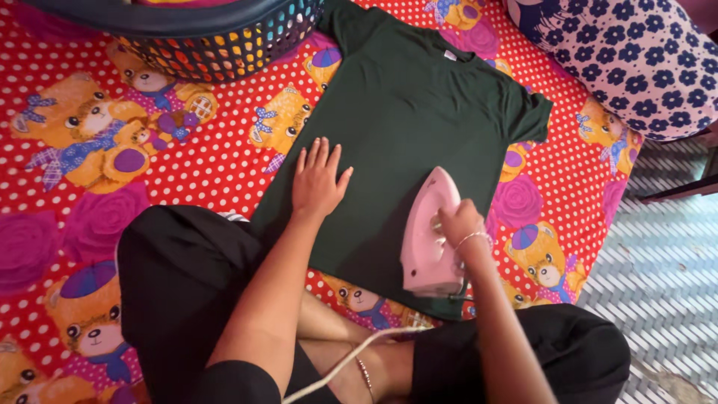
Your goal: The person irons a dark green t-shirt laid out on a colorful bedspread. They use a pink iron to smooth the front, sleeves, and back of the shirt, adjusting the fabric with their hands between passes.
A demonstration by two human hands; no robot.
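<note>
Spread across the whole floor is a red polka-dot sheet [209, 161], loud with cartoon bears and purple roses, and it carries everything here. To the right of it runs a strip of pale woven matting [658, 277]. Laid flat on the sheet, front and centre, is a dark green T-shirt [404, 127], collar pointing away from the person, sleeves out to both sides, hem nearest the knees. The person sits cross-legged in black trousers [179, 277] at the shirt's near edge. Top right, a navy cushion with a flower print [636, 60] sits at the sheet's corner, well apart from the shirt. Top left, a dark laundry basket [217, 37] with perforated walls stands just beside the shirt's far sleeve.

Now the tools: a pink iron [428, 236] stands on the shirt's lower right part, nose pointing away, and the right hand [460, 222] is closed around its handle, a thin bracelet on the wrist. The left hand [320, 179] lies flat, fingers spread wide, palm pressed on the shirt's left edge, near the iron but apart from it. A white cord [351, 355] trails from the iron's heel across the crossed legs.
</note>
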